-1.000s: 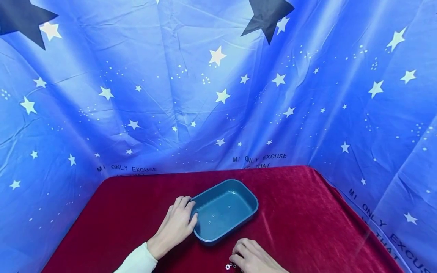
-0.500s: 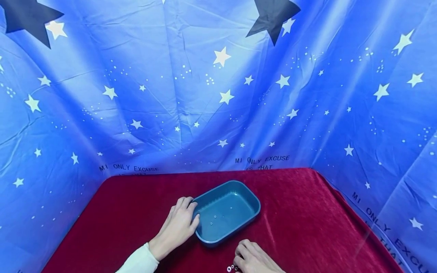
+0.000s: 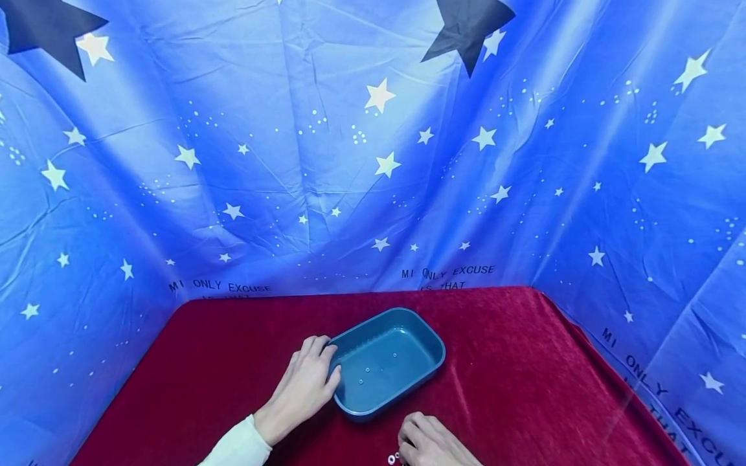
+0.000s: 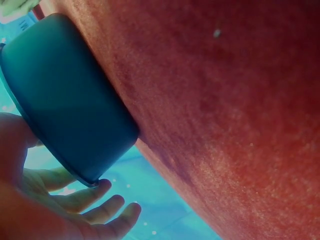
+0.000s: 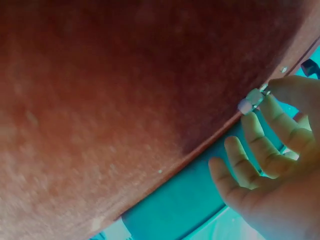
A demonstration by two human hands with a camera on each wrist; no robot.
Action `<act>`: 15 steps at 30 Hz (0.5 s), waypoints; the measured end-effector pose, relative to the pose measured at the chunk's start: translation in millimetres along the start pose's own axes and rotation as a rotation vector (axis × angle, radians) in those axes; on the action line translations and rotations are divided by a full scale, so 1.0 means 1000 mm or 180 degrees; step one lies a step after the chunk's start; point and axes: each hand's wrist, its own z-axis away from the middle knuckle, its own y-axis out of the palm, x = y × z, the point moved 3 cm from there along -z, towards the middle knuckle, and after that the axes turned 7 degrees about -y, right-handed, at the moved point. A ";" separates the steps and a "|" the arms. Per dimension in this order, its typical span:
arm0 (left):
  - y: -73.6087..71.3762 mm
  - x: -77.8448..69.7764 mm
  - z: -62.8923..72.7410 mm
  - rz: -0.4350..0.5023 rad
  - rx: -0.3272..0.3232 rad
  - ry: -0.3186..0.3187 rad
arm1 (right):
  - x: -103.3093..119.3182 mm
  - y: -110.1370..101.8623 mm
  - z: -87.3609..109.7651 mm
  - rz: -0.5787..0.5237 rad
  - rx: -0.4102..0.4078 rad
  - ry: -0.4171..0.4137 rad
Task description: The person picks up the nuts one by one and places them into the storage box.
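Here, left hand (image 3: 305, 375) grips blue basin (image 3: 402, 372) at left end; right hand (image 3: 434, 443) fingers near metal nuts (image 3: 391, 459), pinch indeterminable.

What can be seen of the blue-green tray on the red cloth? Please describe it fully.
The tray is a rectangle with rounded corners, fairly deep walls and a narrow rim; it looks like smooth, slightly shiny plastic. It stands upright, open at the top, on the red cloth, set at a slant with its far end toward the right. Three small rings lie apart on its floor. The left hand holds its rim at the left end; the right hand does not touch it.
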 end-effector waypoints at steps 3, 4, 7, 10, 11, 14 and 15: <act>0.001 0.001 0.000 0.0005 0.0008 -0.0009 | -0.002 -0.005 -0.005 -0.0009 -0.0043 -0.0128; 0.001 0.001 0.000 0.0012 0.0024 -0.0017 | -0.004 -0.008 -0.007 -0.0025 -0.0067 -0.0180; 0.001 0.002 -0.001 0.0042 0.0073 -0.0046 | -0.010 -0.017 -0.015 -0.0089 -0.0137 -0.0310; 0.000 0.002 0.000 0.0057 0.0086 -0.0061 | -0.019 -0.025 -0.025 -0.0219 -0.0140 -0.0265; 0.000 0.002 0.000 0.0056 0.0079 -0.0057 | -0.021 -0.028 -0.027 -0.0279 -0.0127 -0.0222; -0.001 0.001 0.000 0.0038 0.0031 -0.0021 | -0.029 -0.035 -0.034 -0.0495 -0.0057 -0.0015; -0.001 0.000 0.000 0.0036 0.0019 -0.0010 | -0.031 -0.038 -0.036 -0.0544 -0.0050 0.0030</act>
